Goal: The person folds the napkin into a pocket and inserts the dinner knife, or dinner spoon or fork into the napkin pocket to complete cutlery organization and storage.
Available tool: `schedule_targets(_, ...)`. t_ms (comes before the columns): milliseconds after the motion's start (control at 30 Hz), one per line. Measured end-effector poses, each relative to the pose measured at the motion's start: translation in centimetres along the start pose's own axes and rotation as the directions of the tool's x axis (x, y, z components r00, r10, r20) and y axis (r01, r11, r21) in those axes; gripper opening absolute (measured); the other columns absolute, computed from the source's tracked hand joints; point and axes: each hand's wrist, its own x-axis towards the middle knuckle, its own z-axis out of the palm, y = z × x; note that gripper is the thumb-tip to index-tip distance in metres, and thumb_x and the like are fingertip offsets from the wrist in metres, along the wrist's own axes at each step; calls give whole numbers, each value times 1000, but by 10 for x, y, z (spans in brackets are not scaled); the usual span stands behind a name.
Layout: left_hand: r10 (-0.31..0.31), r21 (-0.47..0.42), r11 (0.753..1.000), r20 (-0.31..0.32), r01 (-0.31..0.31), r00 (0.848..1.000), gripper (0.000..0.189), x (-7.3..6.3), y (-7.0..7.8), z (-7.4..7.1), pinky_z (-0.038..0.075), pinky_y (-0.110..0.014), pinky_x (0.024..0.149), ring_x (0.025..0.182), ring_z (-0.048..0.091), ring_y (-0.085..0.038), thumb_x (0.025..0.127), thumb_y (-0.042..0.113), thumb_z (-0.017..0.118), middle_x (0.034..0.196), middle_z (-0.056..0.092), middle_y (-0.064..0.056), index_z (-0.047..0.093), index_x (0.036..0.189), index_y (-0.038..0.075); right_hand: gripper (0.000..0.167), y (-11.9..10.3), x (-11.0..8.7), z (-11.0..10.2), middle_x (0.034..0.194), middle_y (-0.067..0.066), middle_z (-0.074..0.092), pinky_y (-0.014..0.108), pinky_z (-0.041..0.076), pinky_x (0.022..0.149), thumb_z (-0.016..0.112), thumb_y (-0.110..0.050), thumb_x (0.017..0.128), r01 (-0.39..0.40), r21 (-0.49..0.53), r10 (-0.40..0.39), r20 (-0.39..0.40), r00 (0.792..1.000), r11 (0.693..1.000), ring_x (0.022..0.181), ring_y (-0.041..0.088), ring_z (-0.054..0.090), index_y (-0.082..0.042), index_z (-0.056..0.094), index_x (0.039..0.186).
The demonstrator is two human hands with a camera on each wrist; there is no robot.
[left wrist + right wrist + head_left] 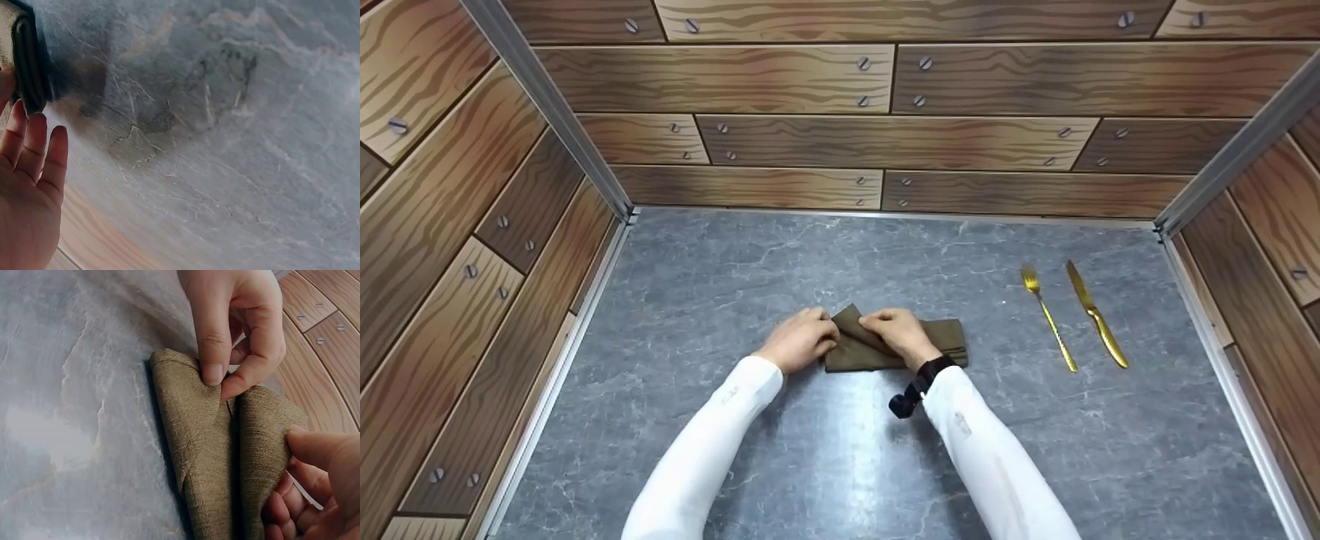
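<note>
A folded olive-brown cloth napkin (pixel 851 357) lies on the grey surface in front of the person, one corner of it raised near its left end. My left hand (pixel 802 339) pinches the napkin's left end between thumb and index finger, seen clearly in the right wrist view. My right hand (pixel 901 334) holds a turned-up flap of the same napkin (pixel 264 439) between thumb and fingers. In the left wrist view, only the folded edge of the cloth (pixel 25 62) shows beside the left hand's fingertips.
To the right lie a gold fork (pixel 1049 319) and a gold knife (pixel 1096 315), side by side. Wood-patterned panels (pixel 795 139) stand at the back and both sides, with metal rails along the edges. A black strap (pixel 934 371) circles the right wrist.
</note>
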Motion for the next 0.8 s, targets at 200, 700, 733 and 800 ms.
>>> schedule_targets(200, -40, -74, 996, 3, 40, 999, 10, -4, -6, 2, 52, -37, 87, 100, 59, -17, 99, 24, 63, 108, 60, 1, 71, 105, 21, 15, 2, 0, 5, 105, 6, 74, 31, 48, 92, 75, -17, 86, 11, -24, -11, 6, 1000, 1000, 103, 22, 63, -6, 79, 95)
schedule_targets(700, -45, -137, 990, -37, 39, 998, 9, -11, -9, 2, 52, -38, 91, 100, 62, -17, 99, 25, 63, 108, 62, 2, 69, 105, 21, 17, -2, -7, 1, 106, 2, 73, 31, 49, 88, 76, -20, 87, 73, -216, -24, 222, 975, 974, 97, 17, 63, -14, 77, 102)
schedule_targets(733, -48, -141, 989, -37, 43, 998, 9, -11, -9, 2, 52, -38, 91, 100, 62, -17, 99, 25, 63, 108, 62, 3, 69, 105, 21, 17, -2, -8, 1, 111, 2, 72, 33, 49, 92, 74, -21, 89, 86, -221, -30, 245, 969, 971, 103, 19, 63, -15, 77, 105)
schedule_targets(800, -60, -149, 987, -33, 54, 998, 9, -12, -10, 2, 52, -38, 91, 100, 62, -16, 99, 25, 63, 108, 62, 4, 69, 105, 21, 20, -2, -9, 0, 121, 3, 71, 37, 48, 99, 72, -24, 92, 104, -238, -34, 283, 958, 966, 115, 22, 61, -19, 77, 110)
